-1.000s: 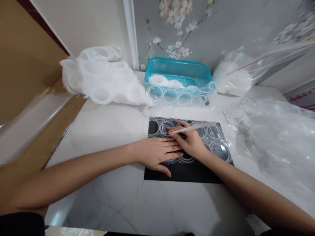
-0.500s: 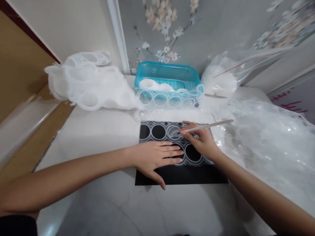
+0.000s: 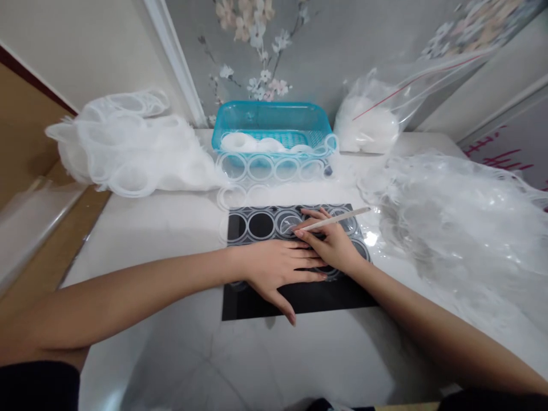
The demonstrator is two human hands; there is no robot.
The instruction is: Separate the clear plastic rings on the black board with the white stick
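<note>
My left hand [image 3: 278, 267] lies flat, fingers spread, on a clear plastic sheet with white-rimmed circles [image 3: 247, 226]. Under the sheet is a black rectangular board [image 3: 261, 303]. In my right hand [image 3: 336, 245] is a slim whitish stick [image 3: 346, 216], gripped like a pen and slanting up to the right. The stick's lower end is hidden by the fingers, which are at a circle in the sheet's far row. A clear film piece [image 3: 288, 224] shows in that circle, looking partly raised. The left fingertips are close beside the right hand.
Behind the board, a blue plastic basket [image 3: 274, 108] holds white round pieces, with a circle-cut sheet [image 3: 261, 167] draped at its front. Cut-out sheets are heaped at left [image 3: 141, 148] and right [image 3: 462, 211]. A zip bag [image 3: 372, 123] of white material stands by the wall.
The camera view has shifted, so the scene sits further left. My left hand has slid slightly right across the sheet, closer to the right hand. My right hand stays at the same circle.
</note>
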